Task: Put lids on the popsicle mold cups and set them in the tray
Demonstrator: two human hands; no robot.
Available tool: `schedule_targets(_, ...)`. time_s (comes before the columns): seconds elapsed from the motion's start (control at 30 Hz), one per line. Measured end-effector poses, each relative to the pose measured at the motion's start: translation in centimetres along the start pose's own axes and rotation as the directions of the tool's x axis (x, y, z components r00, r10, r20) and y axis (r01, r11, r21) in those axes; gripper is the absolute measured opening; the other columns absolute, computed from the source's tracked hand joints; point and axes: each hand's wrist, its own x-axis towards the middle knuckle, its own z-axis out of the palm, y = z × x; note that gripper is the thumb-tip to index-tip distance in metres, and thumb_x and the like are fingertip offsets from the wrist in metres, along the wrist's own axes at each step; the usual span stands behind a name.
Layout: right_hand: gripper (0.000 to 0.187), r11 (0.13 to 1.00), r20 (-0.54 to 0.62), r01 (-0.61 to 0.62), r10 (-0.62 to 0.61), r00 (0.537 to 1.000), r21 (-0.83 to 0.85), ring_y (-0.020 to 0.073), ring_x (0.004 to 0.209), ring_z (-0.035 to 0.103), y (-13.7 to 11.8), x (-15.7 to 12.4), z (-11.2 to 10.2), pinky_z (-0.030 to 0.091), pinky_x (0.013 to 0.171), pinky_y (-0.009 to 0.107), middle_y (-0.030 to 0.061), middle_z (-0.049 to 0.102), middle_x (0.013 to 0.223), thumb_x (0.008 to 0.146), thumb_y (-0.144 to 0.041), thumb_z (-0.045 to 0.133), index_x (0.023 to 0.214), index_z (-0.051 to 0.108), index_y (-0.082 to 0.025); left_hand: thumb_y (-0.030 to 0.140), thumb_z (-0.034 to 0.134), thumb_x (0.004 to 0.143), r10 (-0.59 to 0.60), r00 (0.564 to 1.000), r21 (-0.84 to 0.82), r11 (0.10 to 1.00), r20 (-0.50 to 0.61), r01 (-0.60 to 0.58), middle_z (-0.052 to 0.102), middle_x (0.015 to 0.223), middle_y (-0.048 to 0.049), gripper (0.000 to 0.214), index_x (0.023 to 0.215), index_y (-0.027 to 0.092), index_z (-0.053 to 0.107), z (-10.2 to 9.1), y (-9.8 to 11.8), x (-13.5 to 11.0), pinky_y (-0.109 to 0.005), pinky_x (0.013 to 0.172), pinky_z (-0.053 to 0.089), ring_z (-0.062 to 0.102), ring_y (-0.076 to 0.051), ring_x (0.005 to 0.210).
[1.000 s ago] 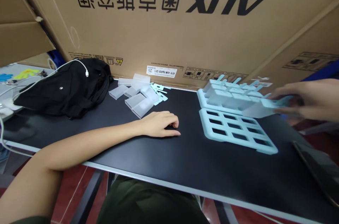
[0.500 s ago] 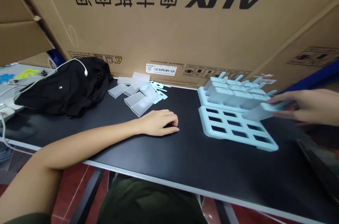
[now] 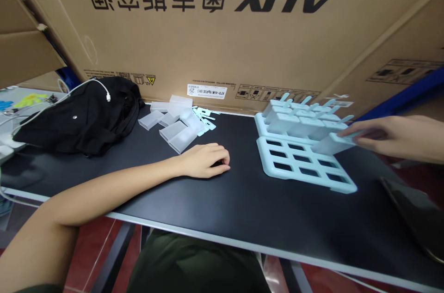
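Note:
My right hand [image 3: 388, 136] pinches a popsicle mold [image 3: 331, 144] by its light-blue stick end. The mold's clear body is tilted over the back right slots of a light-blue frame [image 3: 287, 160]; whether its tip has entered a slot I cannot tell. Just behind, a second light-blue frame [image 3: 265, 126] holds several filled-in molds [image 3: 284, 123] with their sticks up. My left hand [image 3: 204, 160] rests on the black table, fingers loosely curled, with nothing visible in it. Beyond it lie several loose clear mold cups [image 3: 182, 138] and a pile of light-blue stick lids [image 3: 206, 124].
A large cardboard box [image 3: 208, 48] walls off the back of the black table [image 3: 243, 210]. A black cloth bag [image 3: 83, 117] with a white cable [image 3: 107, 97] over it lies at the left. Near the right edge is a dark flat object [image 3: 412, 219], perhaps a phone.
The view has shifted slightly. My right hand still holds the mold at the frame's back right slots, with little movement. My left hand stays resting on the table.

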Motion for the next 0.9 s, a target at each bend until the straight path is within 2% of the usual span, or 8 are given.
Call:
schedule_targets(0.13, 0.025, 0.999, -0.174, 0.009, -0.017, 0.985, -0.047, 0.0282, 0.085, 0.076, 0.7, 0.6, 1.7, 0.051, 0.075, 0.039, 0.0104, 0.082, 0.095, 0.087, -0.036, 0.058, 0.098, 0.079, -0.031, 0.037, 0.054, 0.106, -0.002, 1.0, 0.017, 1.0, 0.013, 0.001, 0.071, 0.103, -0.003, 0.017, 0.1, 0.023, 0.061, -0.1, 0.1, 0.0, -0.03, 0.082, 0.05, 0.064, -0.02, 0.1)
schedule_targets(0.23, 0.022, 0.992, -0.184, -0.077, 0.057, 0.981, -0.103, 0.0298, 0.08, 0.075, 0.3, 0.9, 2.2, 0.051, 0.071, 0.04, 0.0093, 0.082, 0.092, 0.086, -0.045, 0.062, 0.097, 0.076, -0.031, 0.037, 0.054, 0.106, -0.005, 1.0, 0.023, 1.0, 0.017, 0.004, 0.07, 0.103, -0.0033, 0.017, 0.1, 0.023, 0.061, 0.0, 0.1, 0.0, -0.03, 0.082, 0.05, 0.064, -0.02, 0.101)
schedule_targets(0.4, 0.039, 0.95, -0.25, -0.198, 0.136, 0.959, -0.242, 0.032, 0.082, 0.072, -4.1, -0.7, 3.4, 0.046, 0.061, 0.038, 0.0171, 0.074, 0.097, 0.098, -0.057, 0.046, 0.101, 0.068, -0.024, 0.035, 0.055, 0.105, 0.015, 1.0, 0.035, 0.999, 0.007, -0.016, 0.07, 0.103, -0.0028, 0.015, 0.1, 0.023, 0.061, 0.0, 0.1, 0.0, -0.03, 0.08, 0.05, 0.064, -0.02, 0.1)
schedule_targets(0.47, 0.045, 0.909, -0.365, -0.277, 0.155, 0.918, -0.31, 0.0313, 0.079, 0.07, -6.4, -1.3, 5.2, 0.045, 0.059, 0.037, 0.0201, 0.068, 0.107, 0.101, -0.058, 0.042, 0.112, 0.064, -0.021, 0.034, 0.055, 0.105, 0.018, 1.0, 0.045, 0.999, 0.014, -0.019, 0.069, 0.104, -0.0028, 0.014, 0.1, 0.023, 0.061, 0.0, 0.1, 0.0, -0.03, 0.081, 0.05, 0.063, -0.02, 0.101)
schedule_targets(0.5, 0.046, 0.859, -0.464, -0.393, 0.216, 0.859, -0.327, 0.0322, 0.078, 0.07, -7.3, -1.5, 6.3, 0.046, 0.058, 0.038, 0.0214, 0.064, 0.113, 0.101, -0.058, 0.042, 0.117, 0.061, -0.02, 0.034, 0.055, 0.106, 0.018, 1.0, 0.052, 0.998, 0.019, -0.019, 0.069, 0.104, -0.0028, 0.014, 0.1, 0.023, 0.061, 0.0, 0.1, 0.0, -0.03, 0.082, 0.05, 0.063, -0.02, 0.101)
schedule_targets(0.6, 0.051, 0.824, -0.609, -0.49, 0.239, 0.756, -0.285, 0.0365, 0.09, 0.07, -8.5, -1.0, 9.7, 0.049, 0.06, 0.038, 0.0271, 0.055, 0.123, 0.1, -0.056, 0.05, 0.124, 0.055, -0.011, 0.033, 0.055, 0.106, 0.015, 0.999, 0.075, 0.997, 0.029, -0.017, 0.069, 0.105, -0.0031, 0.013, 0.1, 0.023, 0.061, 0.0, 0.1, -0.1, -0.029, 0.083, 0.05, 0.063, -0.02, 0.103)
schedule_targets(0.7, 0.053, 0.835, -0.657, -0.492, 0.229, 0.718, -0.247, 0.0416, 0.099, 0.067, -7.8, -0.2, 11.7, 0.053, 0.064, 0.041, 0.0313, 0.051, 0.127, 0.096, -0.052, 0.059, 0.122, 0.052, -0.006, 0.033, 0.055, 0.105, 0.018, 0.999, 0.093, 0.995, 0.029, -0.021, 0.069, 0.106, -0.0031, 0.012, 0.101, 0.023, 0.061, 0.1, 0.1, -0.1, -0.029, 0.081, 0.05, 0.063, -0.02, 0.102)
schedule_targets(0.9, 0.048, 0.874, -0.716, -0.455, 0.207, 0.667, -0.171, 0.0422, 0.106, 0.064, -5.5, 0.5, 12.9, 0.054, 0.069, 0.042, 0.0334, 0.047, 0.132, 0.087, -0.035, 0.068, 0.12, 0.048, -0.007, 0.032, 0.055, 0.105, 0.03, 0.999, 0.119, 0.992, 0.034, -0.034, 0.068, 0.107, -0.0033, 0.011, 0.102, 0.023, 0.061, 0.1, 0.0, -0.1, -0.03, 0.082, 0.051, 0.063, -0.02, 0.101)
